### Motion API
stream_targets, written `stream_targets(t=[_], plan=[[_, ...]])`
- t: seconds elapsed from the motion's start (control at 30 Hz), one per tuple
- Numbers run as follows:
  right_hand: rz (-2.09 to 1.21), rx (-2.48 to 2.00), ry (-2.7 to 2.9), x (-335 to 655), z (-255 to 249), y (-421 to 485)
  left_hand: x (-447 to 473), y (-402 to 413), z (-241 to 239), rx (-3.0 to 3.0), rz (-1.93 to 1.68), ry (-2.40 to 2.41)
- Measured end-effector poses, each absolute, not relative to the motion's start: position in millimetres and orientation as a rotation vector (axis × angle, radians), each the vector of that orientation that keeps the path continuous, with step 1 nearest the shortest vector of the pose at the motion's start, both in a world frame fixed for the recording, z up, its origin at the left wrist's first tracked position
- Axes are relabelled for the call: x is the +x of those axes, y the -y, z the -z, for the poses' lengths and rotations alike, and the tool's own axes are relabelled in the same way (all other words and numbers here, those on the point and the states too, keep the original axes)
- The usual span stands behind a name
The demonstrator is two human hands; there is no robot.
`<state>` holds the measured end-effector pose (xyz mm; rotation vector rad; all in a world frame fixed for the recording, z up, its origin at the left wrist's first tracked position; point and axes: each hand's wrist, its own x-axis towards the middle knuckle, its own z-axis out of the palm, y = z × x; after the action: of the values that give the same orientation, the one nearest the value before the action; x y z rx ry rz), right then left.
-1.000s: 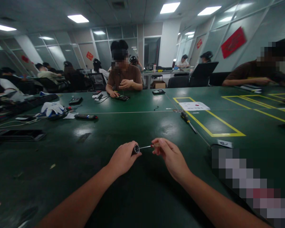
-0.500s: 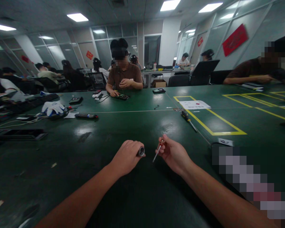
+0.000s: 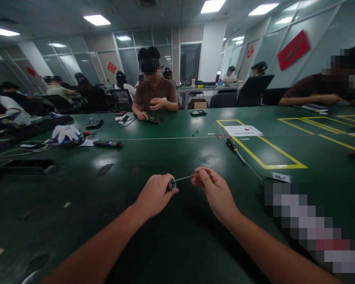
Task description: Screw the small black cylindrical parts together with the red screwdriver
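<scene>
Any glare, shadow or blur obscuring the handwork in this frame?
Head view: glare patches on the green table, beyond left hand and right hand; head view: dark shadow below them; head view: thin-shafted tool visible, its tip at the tube unclear; head view: pixelated block, lower right.

A grey ceiling (image 3: 62,8) carries bright rectangular light panels (image 3: 97,20), with a dark vent (image 3: 148,3) among them, and pale reflections gleam on the dark green tabletop (image 3: 154,154). Yellow tape (image 3: 285,166) marks out rectangles on its right part. Glass partitions (image 3: 340,43) line the room, their panes dim, while at the back a white column (image 3: 213,55) stands beside a dark doorway (image 3: 190,65). Red decorations (image 3: 294,50) hang on the walls — the largest, at right, tilted. Beyond the far edge stand black chairs (image 3: 223,100) — and a cardboard box (image 3: 198,103) sits below a pale rear desk (image 3: 182,92).
</scene>
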<state>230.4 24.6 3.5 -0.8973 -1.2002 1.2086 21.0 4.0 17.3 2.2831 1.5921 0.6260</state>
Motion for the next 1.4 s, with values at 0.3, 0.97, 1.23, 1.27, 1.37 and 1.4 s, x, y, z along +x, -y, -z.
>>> stream_targets(t=[0.3,0.97,1.23,1.27,1.37,1.4], plan=[[-0.946,-0.947,1.538,232.9,-15.1,-12.3,18.9,-5.4,-15.6,2.259,-0.61,-1.627],[-1.188,-0.914,1.368,230.5,-15.6,-15.3,20.4,-4.9,-18.4,2.303,-0.597,-1.634],[-1.271,-0.983,1.176,229.7,-12.1,-21.0,18.5,-5.1,-16.0,2.297,-0.556,-1.594],[-1.259,-0.986,1.156,229.7,-11.3,-21.8,18.6,-5.2,-16.0,2.295,-0.56,-1.597],[-1.24,-0.976,1.137,228.7,-7.3,-24.0,19.1,-4.9,-16.1,2.3,-0.549,-1.583],[-1.234,-0.977,1.142,228.3,-5.6,-24.6,19.3,-4.5,-16.1,2.314,-0.538,-1.571]])
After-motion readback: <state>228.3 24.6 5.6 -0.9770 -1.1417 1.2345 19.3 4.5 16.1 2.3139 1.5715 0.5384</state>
